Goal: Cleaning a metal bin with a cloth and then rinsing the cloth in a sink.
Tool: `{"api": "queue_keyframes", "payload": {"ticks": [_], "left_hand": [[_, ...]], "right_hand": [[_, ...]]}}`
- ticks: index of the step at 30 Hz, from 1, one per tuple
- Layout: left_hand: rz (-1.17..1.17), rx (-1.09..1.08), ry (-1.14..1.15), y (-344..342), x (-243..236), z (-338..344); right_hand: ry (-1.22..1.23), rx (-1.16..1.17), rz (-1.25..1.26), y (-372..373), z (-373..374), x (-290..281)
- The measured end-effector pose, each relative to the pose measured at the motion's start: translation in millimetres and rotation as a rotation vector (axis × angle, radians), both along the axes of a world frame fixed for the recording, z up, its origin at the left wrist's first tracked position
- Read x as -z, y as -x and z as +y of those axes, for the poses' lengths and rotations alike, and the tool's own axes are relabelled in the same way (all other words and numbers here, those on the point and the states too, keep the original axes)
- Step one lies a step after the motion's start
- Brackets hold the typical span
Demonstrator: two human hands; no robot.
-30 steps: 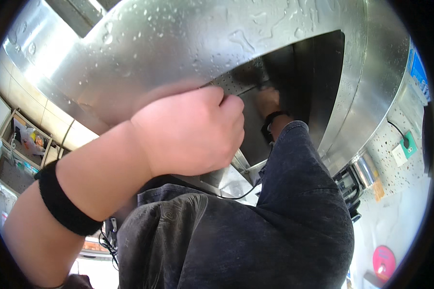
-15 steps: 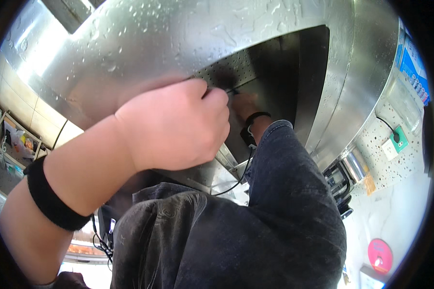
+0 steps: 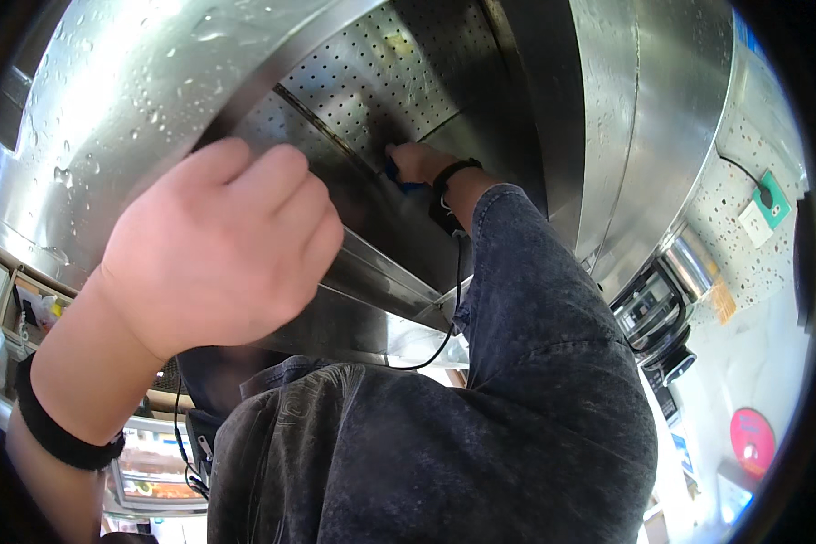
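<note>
My left hand (image 3: 222, 240) is closed in the near left, over the lower part of a wet stainless-steel panel (image 3: 136, 72); its fingertips are hidden, so I cannot tell what they hold. My right hand (image 3: 412, 161) reaches into a dark steel compartment (image 3: 426, 227) beside a perforated plate (image 3: 363, 72), its fingers closed on a blue thing (image 3: 399, 181), probably a cloth, mostly hidden by the hand. A narrow seam with a stained edge runs from the plate toward that hand. A black cable hangs below my right wrist.
At right are a speckled wall (image 3: 734, 272) with a green-and-white socket (image 3: 771, 199), a coffee-pot-like black and glass appliance (image 3: 653, 308), a brush (image 3: 725, 295) and a pink disc (image 3: 752, 435). Cluttered shelving (image 3: 32, 313) stands at left; a glass display case (image 3: 154, 462) shows at lower left.
The view has shifted, showing more of the compartment and perforated plate. My left hand moved left in the picture, still closed; the blue thing in my right hand has come into sight.
</note>
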State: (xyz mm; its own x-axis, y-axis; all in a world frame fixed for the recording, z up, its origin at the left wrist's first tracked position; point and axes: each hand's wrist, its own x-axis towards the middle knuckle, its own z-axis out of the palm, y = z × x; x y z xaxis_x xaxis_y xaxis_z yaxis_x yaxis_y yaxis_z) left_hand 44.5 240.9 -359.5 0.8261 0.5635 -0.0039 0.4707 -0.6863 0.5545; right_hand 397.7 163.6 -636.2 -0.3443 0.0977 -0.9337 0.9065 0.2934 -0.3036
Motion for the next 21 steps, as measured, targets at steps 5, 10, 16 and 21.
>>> {"api": "queue_keyframes", "payload": {"ticks": [5,10,16,21], "left_hand": [[-0.005,0.029,0.014,-3.7,-1.6,5.2],[0.006,0.044,-0.05,0.1,-2.9,5.5],[-0.07,0.047,-0.069,0.3,-2.0,5.6],[-0.151,-0.046,-0.191,-2.8,2.1,0.6]], "right_hand": [[-0.048,-0.141,0.265,-12.4,-18.1,8.3],[0.148,-0.142,0.104,11.8,-16.3,-23.8],[0.002,-0.116,-0.21,48.6,22.4,-128.6],[0.159,-0.18,-0.25,48.5,25.3,-173.1]]}}
